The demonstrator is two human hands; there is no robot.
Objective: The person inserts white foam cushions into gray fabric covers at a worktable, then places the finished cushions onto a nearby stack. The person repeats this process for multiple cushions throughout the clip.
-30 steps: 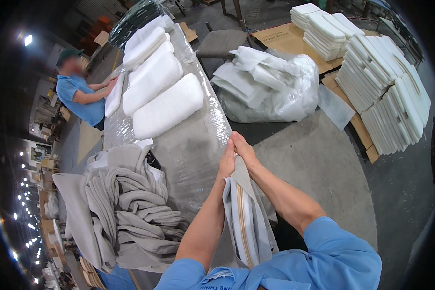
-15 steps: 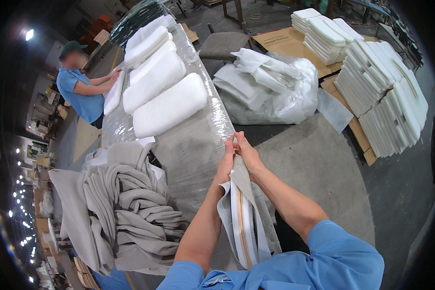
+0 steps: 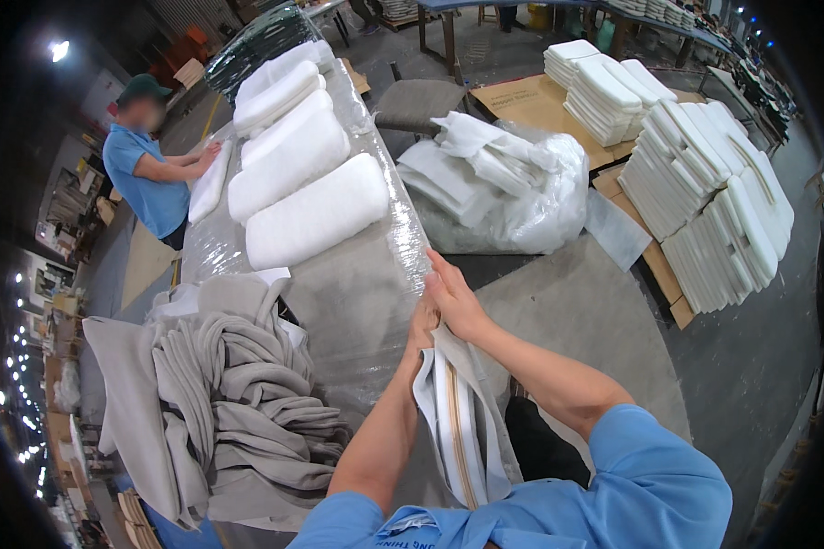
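Observation:
A grey fabric cover [image 3: 471,384] with a white lining and a long tan zipper hangs in front of me, running from my hands down to my shirt. At its far end my left hand [image 3: 422,322] is closed on the fabric from the left side. My right hand [image 3: 458,305] presses in from the right, its fingers together and lying over the left hand's fingertips. The cloth between the palms is mostly hidden. Left of my forearm lies a heap of similar grey covers [image 3: 238,403] on the plastic-wrapped table [image 3: 339,274].
Several white padded cushions [image 3: 316,210] lie along the table. At the far left a co-worker [image 3: 146,174] in a blue shirt handles a white pad [image 3: 212,183]. A clear bag of white sheets [image 3: 522,201] and stacks of white foam pads [image 3: 705,174] stand on the right.
My right hand has slid over the left one, and its fingers now cover the left fingertips. The view has shifted slightly. The cover stays between my hands.

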